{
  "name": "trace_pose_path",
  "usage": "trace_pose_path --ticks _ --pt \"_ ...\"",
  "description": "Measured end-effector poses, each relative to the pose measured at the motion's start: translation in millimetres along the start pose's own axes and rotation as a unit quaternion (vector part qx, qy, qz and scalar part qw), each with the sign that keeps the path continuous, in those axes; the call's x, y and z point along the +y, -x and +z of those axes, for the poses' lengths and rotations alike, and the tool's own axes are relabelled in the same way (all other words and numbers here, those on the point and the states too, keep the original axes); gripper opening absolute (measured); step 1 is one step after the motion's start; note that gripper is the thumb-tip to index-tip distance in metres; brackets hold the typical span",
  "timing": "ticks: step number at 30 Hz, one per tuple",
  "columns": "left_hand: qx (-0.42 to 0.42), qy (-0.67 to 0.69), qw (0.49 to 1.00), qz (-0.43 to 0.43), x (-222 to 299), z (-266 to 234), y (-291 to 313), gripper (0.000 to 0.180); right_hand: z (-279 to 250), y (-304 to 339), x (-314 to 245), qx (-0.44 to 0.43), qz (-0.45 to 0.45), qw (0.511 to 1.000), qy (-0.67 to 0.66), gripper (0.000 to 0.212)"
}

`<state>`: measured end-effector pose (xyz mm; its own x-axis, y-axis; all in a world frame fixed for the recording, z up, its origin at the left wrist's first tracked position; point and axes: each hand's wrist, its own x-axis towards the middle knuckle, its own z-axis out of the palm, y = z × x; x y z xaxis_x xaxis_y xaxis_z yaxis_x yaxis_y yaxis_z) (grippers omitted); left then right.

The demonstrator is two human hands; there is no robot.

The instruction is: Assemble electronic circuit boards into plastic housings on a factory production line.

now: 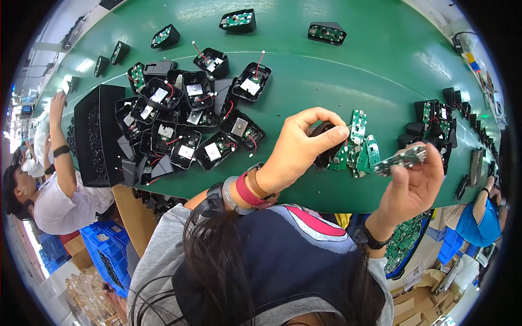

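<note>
My left hand (310, 138) is closed round a small black plastic housing (324, 155), thumb across its top; its inside is mostly hidden by the fingers. To the right, my right hand (414, 182) pinches a green circuit board (401, 160) between thumb and fingers, tilted above the table. Between and below the hands lies a loose heap of green circuit boards (359, 149), partly overlapping. Left of my left arm is a pile of black housings (179, 117), many with white or metal blocks and red wires inside.
The green table (304, 81) bears several board-fitted housings (237, 20) along its far side. A black bin of small dark parts (95, 133) stands left, near a co-worker (70, 201). More housings (432, 119) cluster right. A blue-rimmed bin of boards (405, 244) sits below the table edge.
</note>
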<state>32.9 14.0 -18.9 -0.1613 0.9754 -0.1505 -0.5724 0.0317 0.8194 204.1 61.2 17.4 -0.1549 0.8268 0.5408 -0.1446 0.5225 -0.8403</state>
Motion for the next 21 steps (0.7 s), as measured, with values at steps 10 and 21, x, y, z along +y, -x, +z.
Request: trace_pose_path --ticks 10,21 --pt "-0.001 0.04 0.998 -0.056 -3 0 1 0.014 25 3 17 -0.191 -0.11 0.969 0.113 0.043" --pt "-0.003 0.047 0.998 -0.029 -10 -1 1 0.015 26 2 29 -0.147 0.015 0.982 0.12 0.046"
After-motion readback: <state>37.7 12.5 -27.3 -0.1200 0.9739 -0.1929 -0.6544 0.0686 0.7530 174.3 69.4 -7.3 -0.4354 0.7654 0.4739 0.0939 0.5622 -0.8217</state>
